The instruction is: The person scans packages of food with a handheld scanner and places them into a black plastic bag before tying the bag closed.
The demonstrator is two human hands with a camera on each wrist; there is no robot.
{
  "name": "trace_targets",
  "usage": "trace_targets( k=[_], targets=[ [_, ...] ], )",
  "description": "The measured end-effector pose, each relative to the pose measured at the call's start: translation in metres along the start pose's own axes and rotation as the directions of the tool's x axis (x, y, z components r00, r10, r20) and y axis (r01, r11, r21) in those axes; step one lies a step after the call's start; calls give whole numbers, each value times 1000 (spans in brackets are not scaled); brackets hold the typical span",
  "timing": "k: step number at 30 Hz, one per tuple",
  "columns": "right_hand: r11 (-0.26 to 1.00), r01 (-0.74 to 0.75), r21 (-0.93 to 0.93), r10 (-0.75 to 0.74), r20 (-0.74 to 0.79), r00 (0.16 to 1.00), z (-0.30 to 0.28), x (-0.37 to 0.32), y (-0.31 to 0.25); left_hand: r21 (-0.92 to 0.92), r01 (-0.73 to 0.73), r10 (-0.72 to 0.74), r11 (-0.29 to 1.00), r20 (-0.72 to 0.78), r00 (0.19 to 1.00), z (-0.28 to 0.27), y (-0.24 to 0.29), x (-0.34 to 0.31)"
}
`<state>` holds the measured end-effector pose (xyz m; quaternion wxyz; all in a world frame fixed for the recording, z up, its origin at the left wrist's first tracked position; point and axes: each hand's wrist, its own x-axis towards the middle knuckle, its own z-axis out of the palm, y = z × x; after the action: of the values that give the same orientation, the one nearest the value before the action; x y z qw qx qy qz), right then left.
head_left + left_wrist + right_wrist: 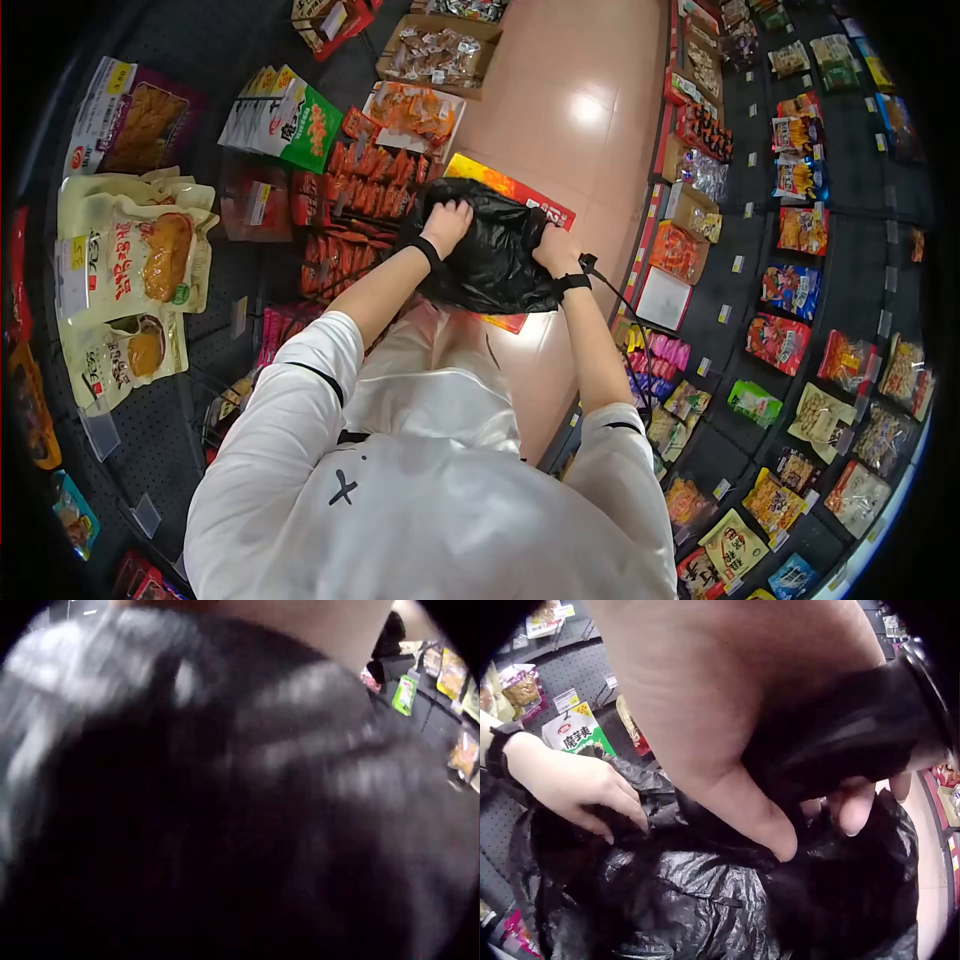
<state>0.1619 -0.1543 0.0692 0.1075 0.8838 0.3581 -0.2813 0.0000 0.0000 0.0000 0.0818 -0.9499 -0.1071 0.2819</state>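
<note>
Right hand (pixel 556 250): thumb and fingers pinch the black plastic bag (pixel 488 258) at its right edge.
Left hand (pixel 447 228): fingers curled over the opposite edge.
Bag: between both hands, touching each, neither nearer; longer from hand to hand.
Red-and-yellow printed panel (pixel 480 173): behind the bag, partly hidden.

Lined at left with a perforated panel (pixel 592 664), cream packets (pixel 125 250) and a green-and-white package (pixel 285 120), and at right, across pale floor (pixel 550 50), with a blue packet (pixel 790 289) just beside a red packet (pixel 777 342).
</note>
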Motion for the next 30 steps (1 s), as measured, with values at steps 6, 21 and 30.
trace_targets(
  k=[6, 21, 30],
  targets=[
    [996, -39, -79, 37, -26, 999, 15, 7, 8, -82, 83, -72, 993, 126, 989, -40, -24, -36],
    [943, 281, -179, -274, 66, 960, -2, 9, -52, -48, -208, 207, 977, -32, 978, -22, 18, -50],
    [977, 59, -206, -107, -229, 968, -1, 35, -34, -82, -222, 219, 972, -42, 975, -18, 10, -61]
  ],
)
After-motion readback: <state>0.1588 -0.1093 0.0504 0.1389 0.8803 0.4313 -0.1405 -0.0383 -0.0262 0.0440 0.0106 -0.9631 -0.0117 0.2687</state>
